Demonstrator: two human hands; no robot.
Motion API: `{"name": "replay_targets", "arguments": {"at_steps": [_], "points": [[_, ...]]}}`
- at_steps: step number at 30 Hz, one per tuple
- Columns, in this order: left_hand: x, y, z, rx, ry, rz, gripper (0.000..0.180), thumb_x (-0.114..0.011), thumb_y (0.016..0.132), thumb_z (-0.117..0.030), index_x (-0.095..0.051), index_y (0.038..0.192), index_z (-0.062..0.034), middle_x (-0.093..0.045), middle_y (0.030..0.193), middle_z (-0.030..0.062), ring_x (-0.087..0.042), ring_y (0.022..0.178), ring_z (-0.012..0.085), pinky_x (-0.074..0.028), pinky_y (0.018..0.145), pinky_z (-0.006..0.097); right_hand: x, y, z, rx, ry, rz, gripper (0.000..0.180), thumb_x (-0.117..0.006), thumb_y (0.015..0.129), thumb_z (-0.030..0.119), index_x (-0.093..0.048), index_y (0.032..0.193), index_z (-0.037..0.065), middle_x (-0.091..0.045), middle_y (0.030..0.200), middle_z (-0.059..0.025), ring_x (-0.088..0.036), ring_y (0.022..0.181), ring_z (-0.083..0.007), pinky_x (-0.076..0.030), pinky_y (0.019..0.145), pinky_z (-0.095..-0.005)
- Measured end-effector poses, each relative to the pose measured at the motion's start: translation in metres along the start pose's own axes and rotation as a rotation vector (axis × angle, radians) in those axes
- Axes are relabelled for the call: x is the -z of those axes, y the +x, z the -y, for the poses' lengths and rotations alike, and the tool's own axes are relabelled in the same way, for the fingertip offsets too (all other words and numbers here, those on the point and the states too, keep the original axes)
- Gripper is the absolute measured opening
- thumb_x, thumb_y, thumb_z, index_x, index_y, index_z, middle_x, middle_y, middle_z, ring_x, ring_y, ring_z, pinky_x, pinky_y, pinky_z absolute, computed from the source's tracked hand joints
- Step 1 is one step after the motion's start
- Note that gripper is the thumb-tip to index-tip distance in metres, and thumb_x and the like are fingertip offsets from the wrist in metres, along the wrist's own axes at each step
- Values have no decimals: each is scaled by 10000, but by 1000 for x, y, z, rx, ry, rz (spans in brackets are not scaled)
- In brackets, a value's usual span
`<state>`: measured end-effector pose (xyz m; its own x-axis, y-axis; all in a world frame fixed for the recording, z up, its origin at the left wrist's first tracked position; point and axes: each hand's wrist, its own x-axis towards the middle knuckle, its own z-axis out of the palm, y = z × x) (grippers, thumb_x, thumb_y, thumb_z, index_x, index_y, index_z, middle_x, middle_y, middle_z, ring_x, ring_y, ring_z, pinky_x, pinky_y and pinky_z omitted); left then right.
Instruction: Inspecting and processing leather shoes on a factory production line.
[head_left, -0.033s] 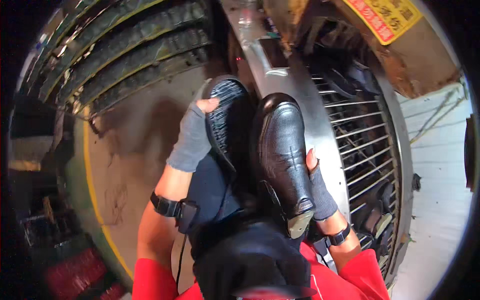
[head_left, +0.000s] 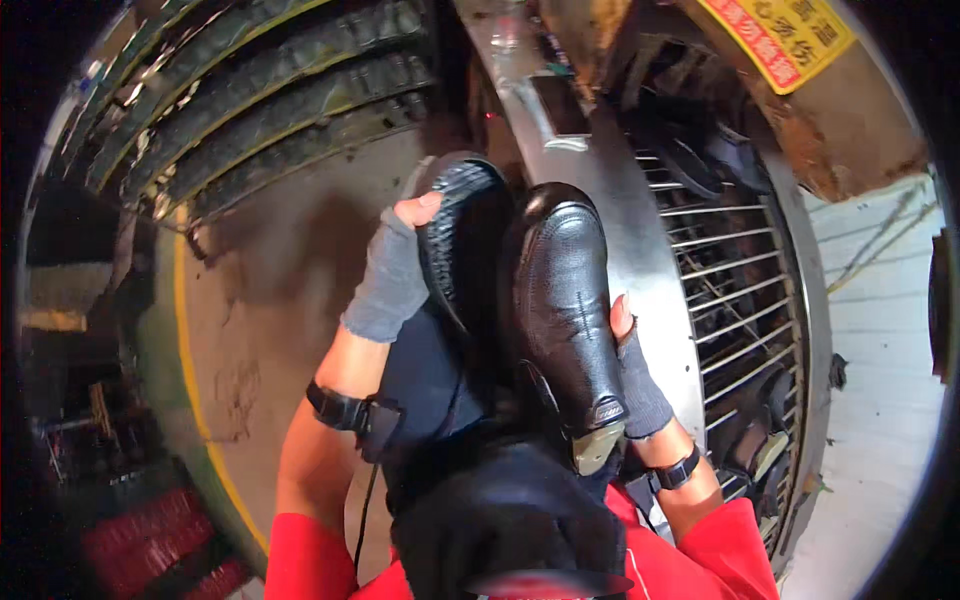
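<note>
In my left hand (head_left: pixel 392 265), wearing a grey fingerless glove, is a black shoe sole (head_left: pixel 440 240) with a ribbed face; my thumb presses on its left edge. Much of it lies in dark shadow. Close to its right, a black leather shoe upper (head_left: pixel 566 290) sits on a shoe last, toe pointing away from me. The pale greenish end of the last (head_left: pixel 597 448) shows at the heel. My gloved right hand (head_left: pixel 642 385) grips the upper from its right side, thumb up along the edge and the other fingers hidden beneath.
A metal ledge (head_left: pixel 650 290) runs along my right, beside a barred rack (head_left: pixel 725 265) bearing several dark shoes. Beyond it is a white wall (head_left: pixel 880 330). Tiered racks (head_left: pixel 290 110) stand far left over the floor (head_left: pixel 260 330). A yellow warning label (head_left: pixel 785 40) is at upper right.
The sole has tilted a little in my left hand, and its ribbed face shows narrower and darker. The surroundings sit slightly further right in view. Both grips stay the same.
</note>
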<state>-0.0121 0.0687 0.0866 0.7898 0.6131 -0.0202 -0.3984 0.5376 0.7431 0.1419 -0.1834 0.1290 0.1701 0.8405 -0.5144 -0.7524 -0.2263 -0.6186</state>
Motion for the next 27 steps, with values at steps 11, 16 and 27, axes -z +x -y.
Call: {"name": "replay_targets", "arguments": {"at_steps": [11,16,27], "points": [[-45,-24,-16,50,62,236,867,-361,1082,-660,-224,1676,-45,-507,1557,289,-490,1459,415,-470,1178,477,-3,18,-33,37,-209,195,885,-604,925,782,-651,1313,-12,-753,1156,-129,-760,985,-213,-632,876,-339],[-47,-26,-15,59,62,278,899,-331,1078,-683,-199,1682,-30,-485,1578,293,-498,1454,403,-447,1192,441,-8,17,-33,82,-216,100,910,-621,901,802,-673,1277,-25,-760,1131,-138,-761,976,-212,-632,864,-338],[-61,-60,-42,-49,468,223,966,-634,956,-659,-386,1613,5,-565,1548,148,-550,1397,219,-317,1238,390,7,16,-37,143,-350,141,852,-633,921,779,-738,1063,-55,-756,920,-85,-708,817,-150,-572,725,-294]]}}
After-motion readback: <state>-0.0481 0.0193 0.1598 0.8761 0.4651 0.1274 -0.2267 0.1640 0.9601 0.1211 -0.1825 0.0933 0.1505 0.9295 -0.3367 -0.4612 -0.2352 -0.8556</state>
